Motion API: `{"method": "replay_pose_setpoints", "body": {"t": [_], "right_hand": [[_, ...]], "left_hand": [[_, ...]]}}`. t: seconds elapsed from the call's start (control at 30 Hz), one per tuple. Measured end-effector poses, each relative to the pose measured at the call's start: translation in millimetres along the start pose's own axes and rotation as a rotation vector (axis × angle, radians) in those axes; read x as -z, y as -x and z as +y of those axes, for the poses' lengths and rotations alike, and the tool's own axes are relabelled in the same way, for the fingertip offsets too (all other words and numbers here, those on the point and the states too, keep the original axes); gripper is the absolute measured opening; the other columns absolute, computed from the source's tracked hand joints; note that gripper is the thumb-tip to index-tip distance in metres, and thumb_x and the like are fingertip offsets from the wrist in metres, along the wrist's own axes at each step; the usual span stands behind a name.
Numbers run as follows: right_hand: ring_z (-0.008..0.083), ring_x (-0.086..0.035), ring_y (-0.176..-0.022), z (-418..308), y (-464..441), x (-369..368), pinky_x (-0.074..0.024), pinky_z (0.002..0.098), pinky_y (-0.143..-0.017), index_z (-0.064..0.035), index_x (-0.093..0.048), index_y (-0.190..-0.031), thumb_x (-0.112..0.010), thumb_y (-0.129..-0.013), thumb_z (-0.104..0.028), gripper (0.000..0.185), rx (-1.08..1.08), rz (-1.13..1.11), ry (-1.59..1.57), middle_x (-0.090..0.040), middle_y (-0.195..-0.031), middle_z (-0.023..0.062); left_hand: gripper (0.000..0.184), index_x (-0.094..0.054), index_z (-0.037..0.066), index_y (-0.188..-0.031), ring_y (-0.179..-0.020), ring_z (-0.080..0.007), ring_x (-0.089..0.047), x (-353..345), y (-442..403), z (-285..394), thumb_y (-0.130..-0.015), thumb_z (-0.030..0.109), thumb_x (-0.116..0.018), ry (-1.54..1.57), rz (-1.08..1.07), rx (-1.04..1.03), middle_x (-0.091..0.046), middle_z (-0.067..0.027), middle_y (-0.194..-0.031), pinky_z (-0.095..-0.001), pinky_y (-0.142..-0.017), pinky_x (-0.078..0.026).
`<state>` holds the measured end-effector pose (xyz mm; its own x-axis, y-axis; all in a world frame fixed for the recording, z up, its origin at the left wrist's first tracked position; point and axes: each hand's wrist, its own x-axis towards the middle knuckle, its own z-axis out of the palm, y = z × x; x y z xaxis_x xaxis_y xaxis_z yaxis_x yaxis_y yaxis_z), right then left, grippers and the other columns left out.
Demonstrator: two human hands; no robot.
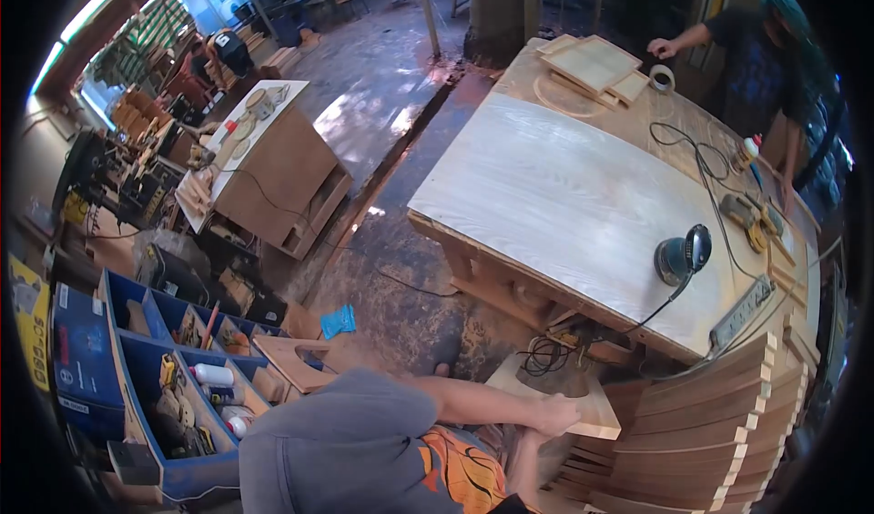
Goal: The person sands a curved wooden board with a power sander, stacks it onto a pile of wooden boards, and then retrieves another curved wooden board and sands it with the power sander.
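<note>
My left hand (553,415) reaches across from the left, its fingers closed on the edge of a pale wooden board (596,411) with a rounded cutout. Just below it, my right hand (528,438) comes up close against the left one. Its fingers are mostly hidden, so its grip does not show. Beside the board on the right stands a long row of stacked wooden slats (696,423) with pale ends. Another wooden piece with a cutout (296,361) lies at my left, by the blue organizer.
A workbench holds a large pale panel (555,177), a sander (674,259), a power strip (742,314) and tape (662,78). A co-worker (760,68) stands at its far side. A blue compartment box (150,359) with bottles and tools is at left. Cables (546,355) hang below the bench.
</note>
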<state>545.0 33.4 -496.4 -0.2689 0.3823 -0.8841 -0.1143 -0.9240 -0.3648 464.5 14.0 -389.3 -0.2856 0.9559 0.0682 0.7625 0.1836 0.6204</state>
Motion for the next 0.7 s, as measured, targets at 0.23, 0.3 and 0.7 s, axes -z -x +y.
{"method": "replay_pose_setpoints", "body": {"t": [0.23,0.3,0.7], "right_hand": [[0.0411,-0.057,-0.137,-19,-15,12,-0.0496,0.0645,-0.114,0.0029,-0.051,-0.147,-0.051,-0.098,-0.025,0.056,-0.030,-0.142,-0.233,-0.057,-0.149,0.0222],[0.0412,-0.056,-0.139,-16,-6,18,-0.0486,0.0628,-0.116,0.0032,-0.051,-0.148,-0.050,-0.100,-0.028,0.057,0.006,0.038,-0.218,-0.056,-0.150,0.0235],[0.0464,-0.061,-0.126,17,83,57,-0.0554,0.0713,-0.100,-0.0010,-0.053,-0.133,-0.056,-0.095,-0.010,0.039,0.282,0.532,-0.500,-0.058,-0.133,0.0238]], "left_hand": [[0.033,-0.077,0.005,-0.101,-0.092,-0.0432,-0.073,106,55,-89,-0.085,0.032,-0.069,0.362,-0.050,0.064,-0.076,-0.0224,-0.097,-0.0527,-0.081,-0.057],[0.043,-0.076,0.008,-0.115,-0.096,-0.0422,-0.073,155,86,-131,-0.087,0.039,-0.069,0.293,-0.190,0.339,-0.076,-0.0222,-0.105,-0.0501,-0.087,-0.058],[0.046,-0.073,-0.003,-0.123,-0.105,-0.0305,-0.078,255,340,-369,-0.089,0.027,-0.079,0.058,-0.042,0.917,-0.080,-0.0218,-0.108,-0.0396,-0.093,-0.060]]}}
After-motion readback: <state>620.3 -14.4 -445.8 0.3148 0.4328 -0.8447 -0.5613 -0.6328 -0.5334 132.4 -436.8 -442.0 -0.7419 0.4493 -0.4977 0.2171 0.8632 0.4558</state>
